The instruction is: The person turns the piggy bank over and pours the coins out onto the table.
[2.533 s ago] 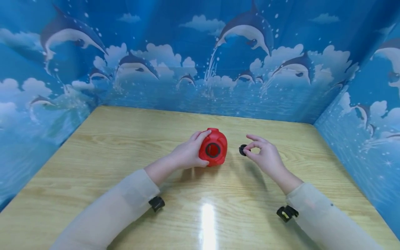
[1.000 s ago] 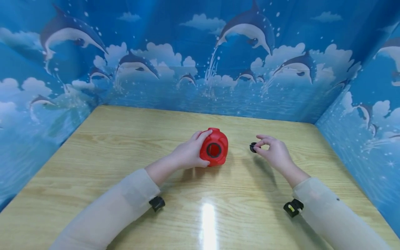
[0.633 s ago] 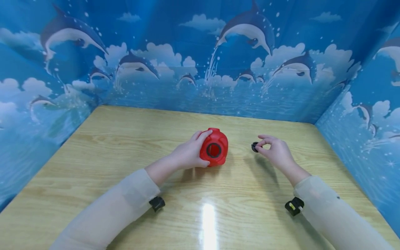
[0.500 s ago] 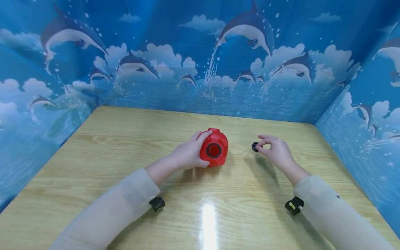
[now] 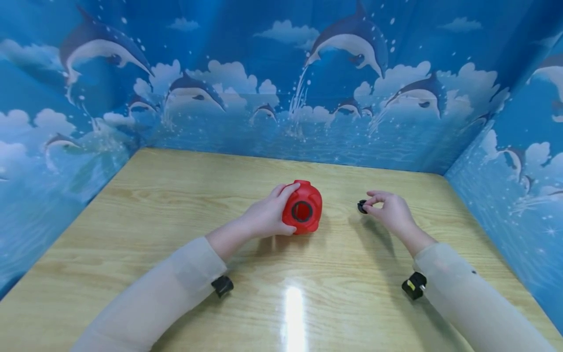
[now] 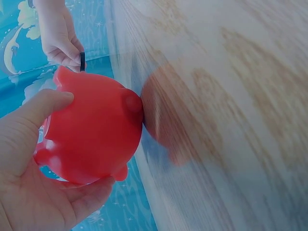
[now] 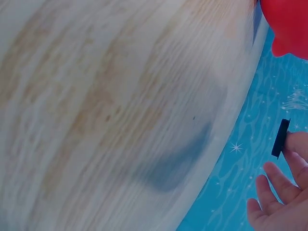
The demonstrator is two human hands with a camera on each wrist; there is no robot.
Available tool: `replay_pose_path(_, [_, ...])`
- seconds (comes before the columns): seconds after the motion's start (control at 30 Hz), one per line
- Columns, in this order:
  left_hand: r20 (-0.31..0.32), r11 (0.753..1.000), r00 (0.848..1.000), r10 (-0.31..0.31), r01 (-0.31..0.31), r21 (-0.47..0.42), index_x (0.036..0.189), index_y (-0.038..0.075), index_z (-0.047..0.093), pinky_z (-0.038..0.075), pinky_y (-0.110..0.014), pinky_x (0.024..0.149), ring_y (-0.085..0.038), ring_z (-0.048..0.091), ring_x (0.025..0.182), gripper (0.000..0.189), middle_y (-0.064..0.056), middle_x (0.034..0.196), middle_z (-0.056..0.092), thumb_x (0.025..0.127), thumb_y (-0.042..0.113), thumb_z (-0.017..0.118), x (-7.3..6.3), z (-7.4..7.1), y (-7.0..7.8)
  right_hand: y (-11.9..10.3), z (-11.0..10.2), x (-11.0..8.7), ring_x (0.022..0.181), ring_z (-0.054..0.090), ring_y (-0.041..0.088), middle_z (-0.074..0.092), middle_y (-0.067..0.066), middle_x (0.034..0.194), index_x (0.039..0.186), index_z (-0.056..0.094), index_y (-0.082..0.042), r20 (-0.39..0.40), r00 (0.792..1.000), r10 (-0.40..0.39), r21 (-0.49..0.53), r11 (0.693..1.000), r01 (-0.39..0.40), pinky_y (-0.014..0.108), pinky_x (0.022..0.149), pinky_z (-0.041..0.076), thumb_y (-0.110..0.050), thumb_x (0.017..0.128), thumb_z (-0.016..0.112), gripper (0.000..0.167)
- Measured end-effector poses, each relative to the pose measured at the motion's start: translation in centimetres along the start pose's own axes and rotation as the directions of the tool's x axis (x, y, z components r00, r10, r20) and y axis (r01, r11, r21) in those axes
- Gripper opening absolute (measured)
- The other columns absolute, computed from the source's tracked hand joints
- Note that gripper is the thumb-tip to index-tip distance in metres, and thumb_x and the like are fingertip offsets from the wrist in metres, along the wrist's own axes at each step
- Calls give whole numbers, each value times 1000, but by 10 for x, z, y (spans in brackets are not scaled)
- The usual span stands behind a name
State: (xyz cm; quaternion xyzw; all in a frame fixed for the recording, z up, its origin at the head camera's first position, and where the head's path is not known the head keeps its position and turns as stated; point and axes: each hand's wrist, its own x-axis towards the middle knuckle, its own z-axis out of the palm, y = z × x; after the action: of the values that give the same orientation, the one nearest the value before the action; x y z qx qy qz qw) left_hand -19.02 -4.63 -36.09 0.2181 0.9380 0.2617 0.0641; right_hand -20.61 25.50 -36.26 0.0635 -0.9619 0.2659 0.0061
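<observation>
Left hand (image 5: pixel 269 215) had a decent grip on the red rounded thing (image 5: pixel 314 211), which sat on the tabletop (image 5: pixel 176 205) short of the far edge. Right hand (image 5: pixel 392 212) pinched a little black disc (image 5: pixel 362 206) off the surface, well apart, with loads of wood between them and both side edges.

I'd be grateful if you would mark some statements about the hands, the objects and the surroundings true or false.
1. The left hand grips a red object. True.
2. The sleeves are black. False: they are pale.
3. The right hand pinches a small black disc. True.
4. The small black disc is plugged into the red object. False: it is held apart from it.
5. The table wears a striped cloth. False: wood grain shows.
6. The backdrop shows dolphins. True.
</observation>
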Motion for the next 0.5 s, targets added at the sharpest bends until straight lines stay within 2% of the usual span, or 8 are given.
replay_pose_path(0.07, [4, 1000, 1000, -1, 1, 0, 148, 23, 17, 53, -34, 76, -20, 43, 116, 104, -6, 143, 30, 68, 29, 83, 0, -1, 0, 0, -1, 0, 64, 58, 34, 46, 22, 135, 87, 67, -1, 8, 1000, 5, 0, 1000, -5, 45, 75, 46, -13, 90, 61, 14])
replay_pose_path(0.1, [5, 1000, 1000, -2, 2, -1, 148, 23, 17, 53, -34, 76, -21, 43, 116, 104, -7, 143, 29, 68, 29, 83, 0, -1, 0, 0, -1, 0, 80, 60, 38, 46, 22, 135, 87, 67, -1, 12, 1000, 12, 4, 1000, -12, 49, 84, 43, -13, 90, 61, 14])
replay_pose_path(0.13, [6, 1000, 1000, -3, 3, -1, 148, 24, 17, 53, -34, 76, -21, 43, 116, 104, -7, 144, 29, 68, 29, 83, 0, -1, 0, 1, -1, 0, 96, 57, 41, 46, 21, 135, 87, 67, -1, 17, 1000, 18, 6, 1000, -18, 52, 91, 39, -14, 91, 61, 15])
replay_pose_path(0.2, [5, 1000, 1000, -3, 3, -3, 148, 24, 17, 53, -34, 76, -21, 43, 116, 104, -7, 144, 29, 68, 29, 83, -1, -1, 0, 2, -1, 1, 118, 44, 43, 45, 21, 136, 89, 67, 0, 29, 999, 32, 15, 999, -32, 55, 96, 35, -14, 91, 61, 16])
replay_pose_path(0.27, [1, 1000, 1000, -2, 2, -3, 148, 24, 17, 53, -35, 76, -21, 43, 117, 104, -7, 144, 28, 68, 28, 83, 0, -2, 1, 3, 0, 2, 123, 40, 43, 44, 21, 137, 90, 67, 0, 39, 998, 48, 22, 999, -49, 55, 98, 33, -15, 91, 61, 17])
replay_pose_path(0.3, [-2, 1000, 1000, 0, 0, -3, 148, 24, 17, 53, -35, 76, -21, 43, 116, 104, -7, 144, 29, 68, 28, 83, 0, -2, 1, 4, 0, 2, 128, 32, 43, 44, 21, 137, 91, 67, 1, 40, 998, 51, 23, 998, -52, 56, 99, 32, -15, 91, 61, 17])
replay_pose_path(0.5, [-7, 1000, 1000, 9, -9, 1, 148, 23, 19, 53, -33, 75, -20, 43, 115, 104, -6, 139, 33, 66, 27, 84, -1, 0, 1, 10, 1, 6, 130, 30, 43, 44, 20, 137, 90, 66, 1, 50, 997, 65, 28, 997, -66, 56, 101, 28, -16, 91, 61, 18])
